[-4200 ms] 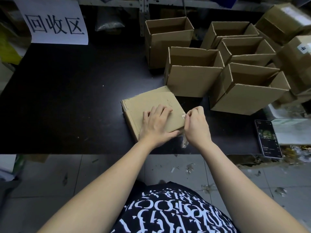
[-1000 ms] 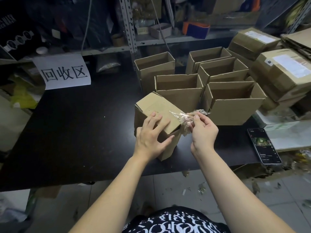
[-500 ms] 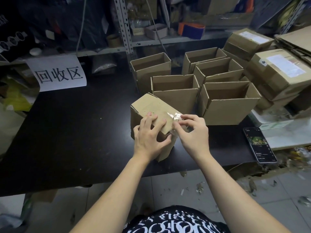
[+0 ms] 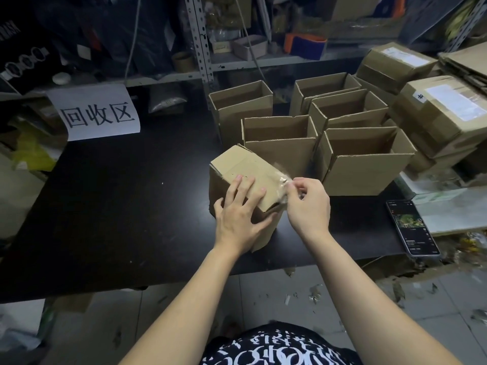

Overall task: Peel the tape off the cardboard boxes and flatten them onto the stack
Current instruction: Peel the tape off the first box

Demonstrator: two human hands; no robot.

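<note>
- Black desk (image 4: 105, 206): work is done near front edge.
- Open boxes (image 4: 366, 169): stood in group behind. Nothing is seen inside them.
- Small box (image 4: 242, 164): flaps closed, pressed down on desk by left grip (image 4: 238, 217), fingers flat on top.
- Clear tape (image 4: 283, 179): pinched by right grip (image 4: 309, 204) at box's right edge.
- Step judged: tape is being peeled off.
- Next: tape likely must be pulled clear, box held steady.

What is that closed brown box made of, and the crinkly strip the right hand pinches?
The closed brown box looks like matte corrugated cardboard: dull surface, thick flap edges. The clear crinkled strip seems to be thin glossy plastic tape: see-through and catching light.
</note>
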